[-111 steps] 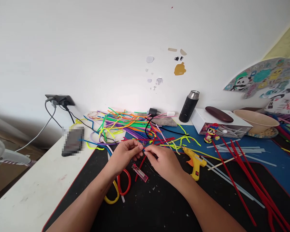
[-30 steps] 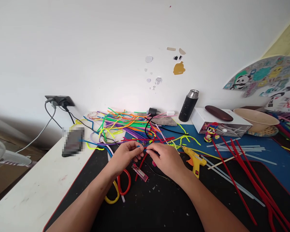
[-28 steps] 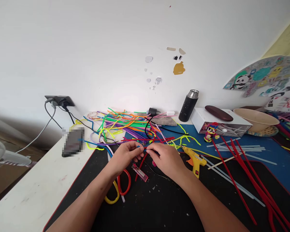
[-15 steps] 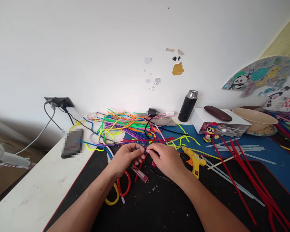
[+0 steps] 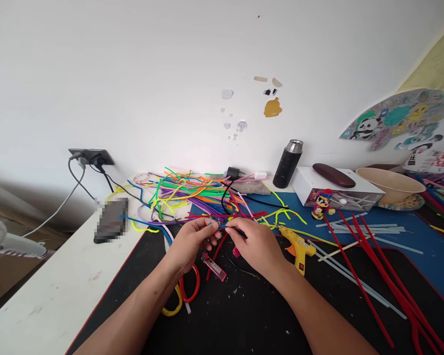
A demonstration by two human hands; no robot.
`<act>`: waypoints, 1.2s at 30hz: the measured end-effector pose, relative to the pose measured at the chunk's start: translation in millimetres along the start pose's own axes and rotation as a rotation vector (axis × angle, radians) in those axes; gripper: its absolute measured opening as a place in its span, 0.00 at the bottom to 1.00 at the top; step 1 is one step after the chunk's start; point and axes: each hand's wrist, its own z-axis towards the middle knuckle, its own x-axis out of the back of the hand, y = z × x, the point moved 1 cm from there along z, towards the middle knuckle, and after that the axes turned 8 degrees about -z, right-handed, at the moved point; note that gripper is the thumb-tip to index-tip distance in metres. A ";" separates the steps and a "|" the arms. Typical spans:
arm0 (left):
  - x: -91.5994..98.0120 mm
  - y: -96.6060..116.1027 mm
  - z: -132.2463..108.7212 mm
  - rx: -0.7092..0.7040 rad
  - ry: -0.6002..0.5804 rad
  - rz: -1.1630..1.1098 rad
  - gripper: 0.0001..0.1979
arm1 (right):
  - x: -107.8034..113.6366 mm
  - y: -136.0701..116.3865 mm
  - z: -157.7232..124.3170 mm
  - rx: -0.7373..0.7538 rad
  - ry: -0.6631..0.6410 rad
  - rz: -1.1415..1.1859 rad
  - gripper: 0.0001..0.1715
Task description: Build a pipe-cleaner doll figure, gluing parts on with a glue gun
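Between my two hands is a short blue pipe cleaner [image 5: 222, 227], mostly covered by the fingertips. My left hand [image 5: 193, 242] is closed, pinching one end with thumb and forefinger. From the other side my right hand [image 5: 257, 245] pinches it too, fingers curled under. Below the hands, a small pink-red box with a label [image 5: 214, 267] lies on the black mat [image 5: 237, 315]. Scissors with red and yellow handles [image 5: 191, 288] lie partly under my left wrist. A yellow glue gun [image 5: 298, 248] rests to the right of my right hand.
A heap of coloured pipe cleaners [image 5: 192, 195] lies behind the hands. Red pipe cleaners [image 5: 388, 276] and clear glue sticks [image 5: 370, 227] lie at the right. A black flask [image 5: 287, 165], a white drawer box [image 5: 305, 183] and a small figurine [image 5: 322, 203] stand toward the wall.
My fingertips have drawn slightly apart, and a little more of the blue pipe cleaner shows between them. Everything else on the table stays in place.
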 end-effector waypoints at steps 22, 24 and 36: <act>-7.5 0.3 -2.5 0.065 -0.062 0.037 0.22 | -3.6 1.0 -1.2 -0.036 0.027 0.012 0.07; -7.4 -0.6 -2.0 0.045 -0.047 0.019 0.21 | -4.1 0.7 -0.9 -0.035 0.037 0.014 0.07; -9.4 -5.4 -1.4 -0.002 -0.025 -0.019 0.20 | -5.3 -3.4 -2.6 -0.026 0.076 0.022 0.08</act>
